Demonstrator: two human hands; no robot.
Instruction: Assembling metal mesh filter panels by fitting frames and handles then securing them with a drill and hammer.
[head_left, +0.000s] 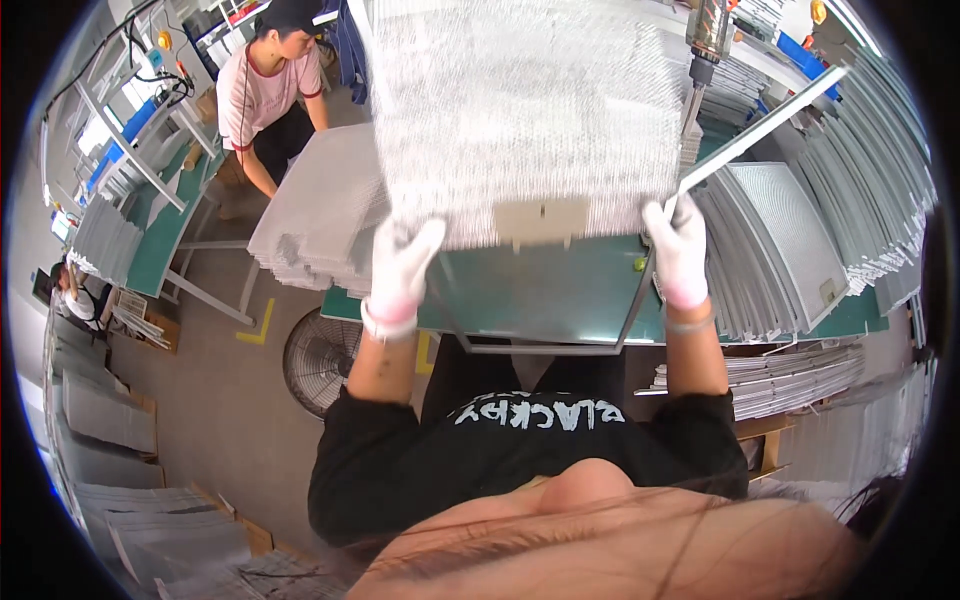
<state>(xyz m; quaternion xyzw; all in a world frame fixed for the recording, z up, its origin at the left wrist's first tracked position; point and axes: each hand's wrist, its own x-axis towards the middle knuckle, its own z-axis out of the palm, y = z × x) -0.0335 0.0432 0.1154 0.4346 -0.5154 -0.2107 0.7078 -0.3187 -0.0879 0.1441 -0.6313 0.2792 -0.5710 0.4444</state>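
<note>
Both my hands, in white gloves, grip a silvery-white mesh panel [530, 110] by its near corners, raised above the table. My left hand [405, 265] is closed on the left corner, thumb on top. At the right corner my right hand [680, 250] is closed the same way. A beige rectangular plate [542, 220] sits on the panel's near edge. Below lies a thin metal frame [540, 350] on the green tabletop [540, 290]. A pale metal strip [765, 125] slants up and away from my right hand; whether that hand also holds it I cannot tell.
A power screwdriver [708, 35] hangs at the panel's right. Stacked mesh panels stand on the right [780, 240] and lie on the left [325, 200], where a co-worker [270, 100] leans over. A floor fan [322, 360] stands by my left forearm. More panels [105, 410] line the left floor.
</note>
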